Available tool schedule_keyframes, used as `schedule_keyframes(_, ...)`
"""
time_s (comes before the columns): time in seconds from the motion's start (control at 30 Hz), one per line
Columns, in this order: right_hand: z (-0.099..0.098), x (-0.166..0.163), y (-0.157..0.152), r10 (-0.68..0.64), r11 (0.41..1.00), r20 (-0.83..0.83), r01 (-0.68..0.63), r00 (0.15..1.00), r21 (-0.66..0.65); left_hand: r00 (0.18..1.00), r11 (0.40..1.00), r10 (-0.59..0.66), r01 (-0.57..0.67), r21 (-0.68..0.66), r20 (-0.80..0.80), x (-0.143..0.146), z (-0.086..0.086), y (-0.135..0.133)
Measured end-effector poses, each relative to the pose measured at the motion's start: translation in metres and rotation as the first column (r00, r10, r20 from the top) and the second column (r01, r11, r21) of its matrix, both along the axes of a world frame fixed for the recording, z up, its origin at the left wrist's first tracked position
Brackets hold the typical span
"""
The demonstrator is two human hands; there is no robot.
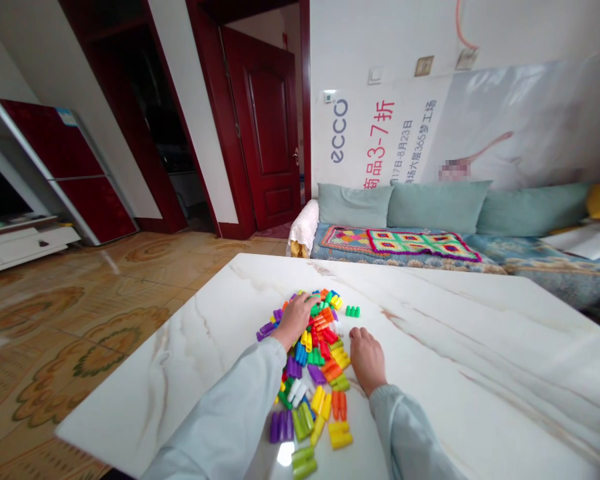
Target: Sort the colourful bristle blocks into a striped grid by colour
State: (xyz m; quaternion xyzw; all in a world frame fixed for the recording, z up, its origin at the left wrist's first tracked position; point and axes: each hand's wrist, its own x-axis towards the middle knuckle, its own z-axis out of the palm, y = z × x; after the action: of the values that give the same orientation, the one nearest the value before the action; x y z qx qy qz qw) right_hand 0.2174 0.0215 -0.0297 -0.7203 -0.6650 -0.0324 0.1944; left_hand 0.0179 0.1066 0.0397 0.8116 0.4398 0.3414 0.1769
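A heap of colourful plastic toy building blocks, each made of short joined tubes, lies on the white marble-patterned table (460, 373). Over the far left of the heap is my left hand (296, 317), its fingers bent and closed about a green block (315, 296). Beside the heap's right edge my right hand (367, 355) rests low at the table, fingers curled in; whatever they may hold is hidden. Nearest to it are yellow blocks (340, 358) and orange blocks (332, 370). A lone green block (353, 311) sits beyond the right hand.
Purple blocks (281, 427), a lime block (304, 463) and a yellow block (341, 435) lie at the near end of the heap. Behind the table stands a sofa (480, 263) with pale green cushions (437, 205). A red door (263, 127) and a red refrigerator (75, 167) are farther left.
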Motion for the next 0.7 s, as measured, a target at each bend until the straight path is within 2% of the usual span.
schedule_keyframes(0.1,-0.001,0.000,0.001,0.009,1.000,-0.052,-0.008,0.999,0.022,0.991,1.000,0.002,-0.005,0.016,0.136,0.007,0.003,-0.024)
schedule_keyframes(0.17,-0.001,0.001,0.002,0.027,0.999,-0.098,-0.022,0.995,0.048,0.955,0.998,0.059,-0.045,-0.052,0.291,0.013,-0.001,-0.041)
schedule_keyframes(0.2,0.000,0.002,0.002,0.044,0.997,-0.125,-0.036,0.991,0.066,0.907,0.989,0.104,-0.051,-0.138,0.409,0.016,-0.004,-0.049)
schedule_keyframes(0.27,0.005,0.004,-0.001,0.089,0.991,-0.180,-0.070,0.980,0.111,0.701,0.925,0.242,0.041,-0.377,0.670,0.022,-0.012,-0.065)
schedule_keyframes(0.33,0.011,0.003,-0.007,0.137,0.982,-0.220,-0.103,0.966,0.162,0.552,0.864,0.330,0.150,-0.480,0.766,0.026,-0.018,-0.079)
schedule_keyframes(0.4,0.017,-0.006,-0.016,0.221,0.960,-0.352,-0.140,0.909,0.243,0.500,0.848,0.344,0.198,-0.491,0.795,0.029,-0.023,-0.090)
schedule_keyframes(0.43,0.020,-0.014,-0.022,0.279,0.944,-0.450,-0.156,0.848,0.291,0.467,0.837,0.359,0.220,-0.500,0.808,0.030,-0.024,-0.094)
schedule_keyframes(0.47,0.023,-0.022,-0.028,0.341,0.926,-0.564,-0.163,0.752,0.341,0.443,0.826,0.378,0.234,-0.512,0.813,0.030,-0.026,-0.098)
schedule_keyframes(0.5,0.024,-0.032,-0.033,0.384,0.913,-0.653,-0.162,0.653,0.374,0.445,0.817,0.393,0.234,-0.528,0.805,0.030,-0.027,-0.101)
schedule_keyframes(0.53,0.025,-0.040,-0.038,0.405,0.907,-0.719,-0.153,0.564,0.391,0.485,0.810,0.396,0.216,-0.546,0.780,0.030,-0.027,-0.104)
schedule_keyframes(0.57,0.025,-0.047,-0.041,0.405,0.909,-0.771,-0.128,0.492,0.396,0.564,0.812,0.378,0.178,-0.555,0.734,0.027,-0.028,-0.107)
schedule_keyframes(0.63,0.024,-0.053,-0.045,0.368,0.923,-0.848,-0.041,0.382,0.383,0.767,0.870,0.254,0.085,-0.486,0.589,0.019,-0.029,-0.111)
schedule_keyframes(0.7,0.021,-0.043,-0.043,0.297,0.929,-0.903,0.126,0.309,0.349,0.911,0.959,0.110,0.008,-0.284,0.397,0.004,-0.031,-0.113)
